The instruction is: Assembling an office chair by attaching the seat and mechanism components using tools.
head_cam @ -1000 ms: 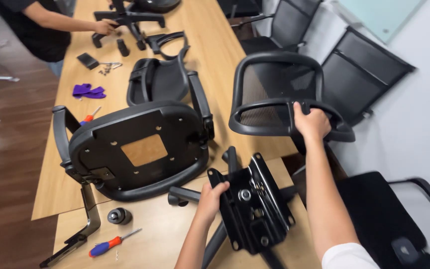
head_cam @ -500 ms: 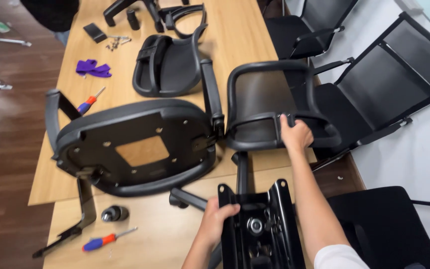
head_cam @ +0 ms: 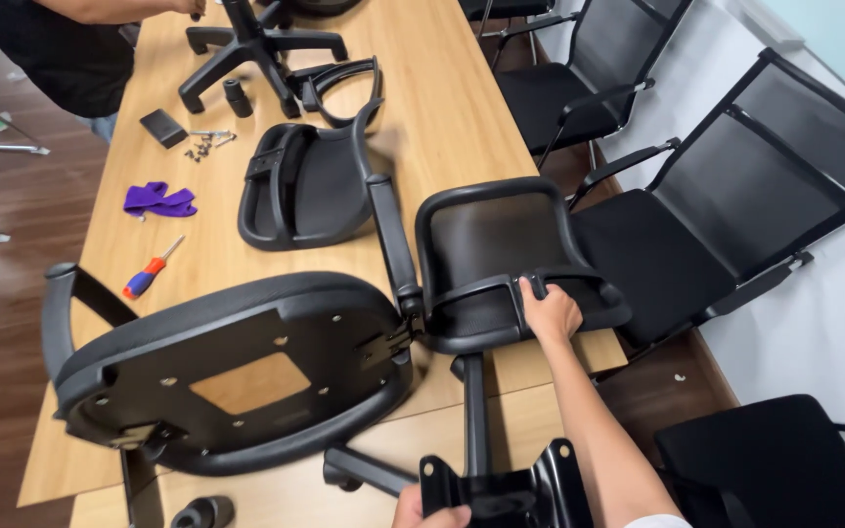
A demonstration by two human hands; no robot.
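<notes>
Backrest (head_cam: 496, 254), mesh, at the table's (head_cam: 462, 108) right edge: right hand (head_cam: 548, 315) clasps its lower bar; left hand (head_cam: 432, 510) grips the bracket (head_cam: 501, 494) directly below, stem upright between.

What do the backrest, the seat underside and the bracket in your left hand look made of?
Backrest: black mesh in a matte frame, likely plastic; weave shows through. Seat underside: moulded matte black plastic, probably, with screw holes. Bracket: likely painted steel, a thin bent plate with bolt holes. Right hand grips the backrest frame.

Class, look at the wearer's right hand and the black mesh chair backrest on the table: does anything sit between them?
Nothing visible does. The right hand already grips the lower frame of the mesh backrest, fingers curled over the bar.
</notes>
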